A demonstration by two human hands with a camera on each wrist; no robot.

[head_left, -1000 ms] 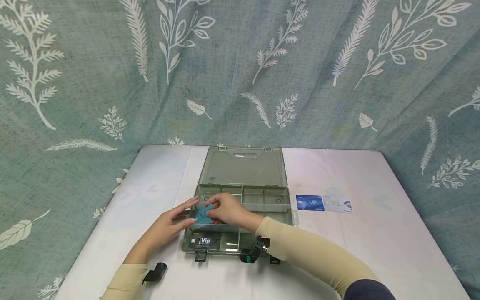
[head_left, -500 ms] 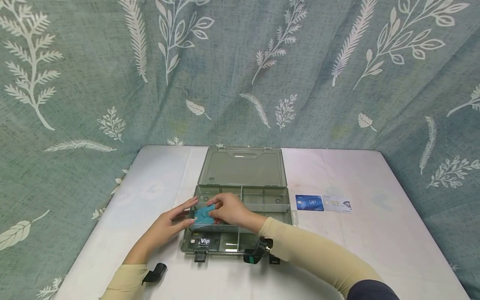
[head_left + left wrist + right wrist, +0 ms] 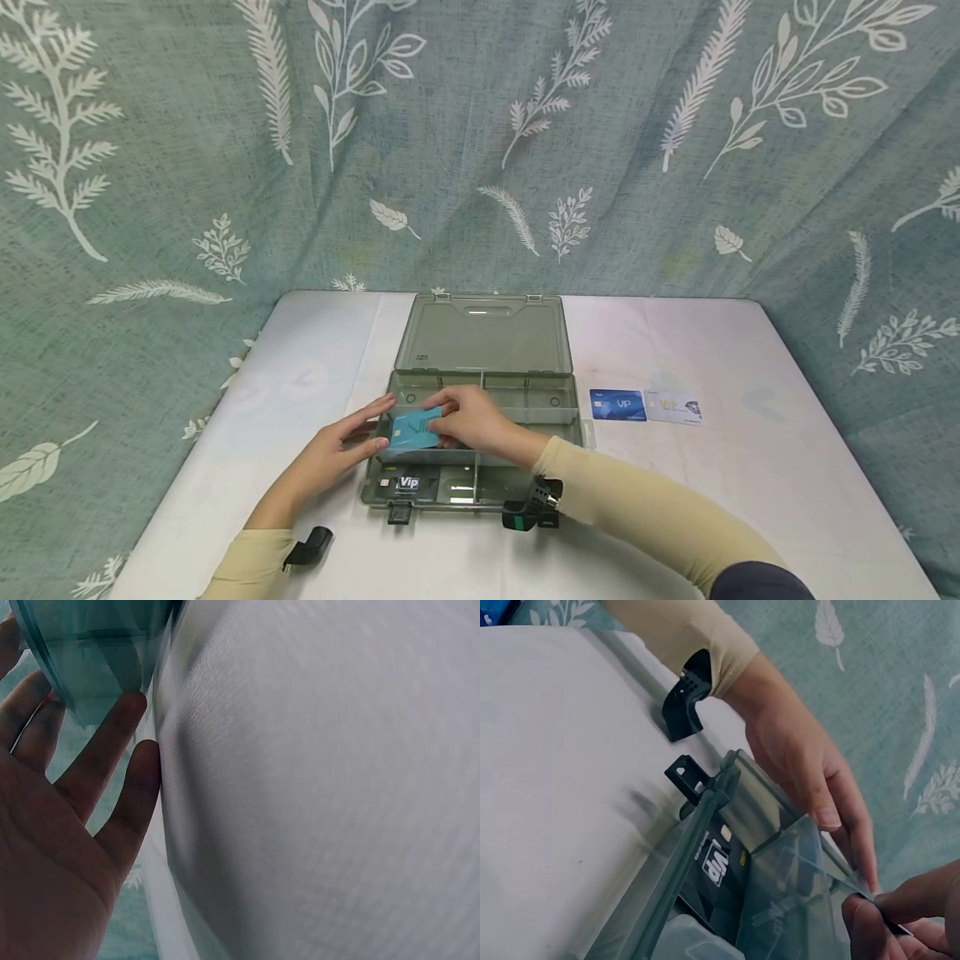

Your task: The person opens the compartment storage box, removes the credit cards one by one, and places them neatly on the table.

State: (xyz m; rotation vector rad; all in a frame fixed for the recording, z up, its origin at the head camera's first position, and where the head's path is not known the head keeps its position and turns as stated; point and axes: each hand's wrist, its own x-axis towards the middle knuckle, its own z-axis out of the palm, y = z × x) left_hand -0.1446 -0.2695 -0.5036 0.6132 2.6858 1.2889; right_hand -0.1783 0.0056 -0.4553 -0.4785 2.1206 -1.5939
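Now the right hand pinches the teal card farther right than before, over the lower-centre box, the spread left hand at its left edge, on a white table backed by leaf-patterned cloth.

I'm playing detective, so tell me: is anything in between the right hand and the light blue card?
Nothing visible is: the right hand pinches the light blue card directly. The left hand is at the left side of the box, not between them.
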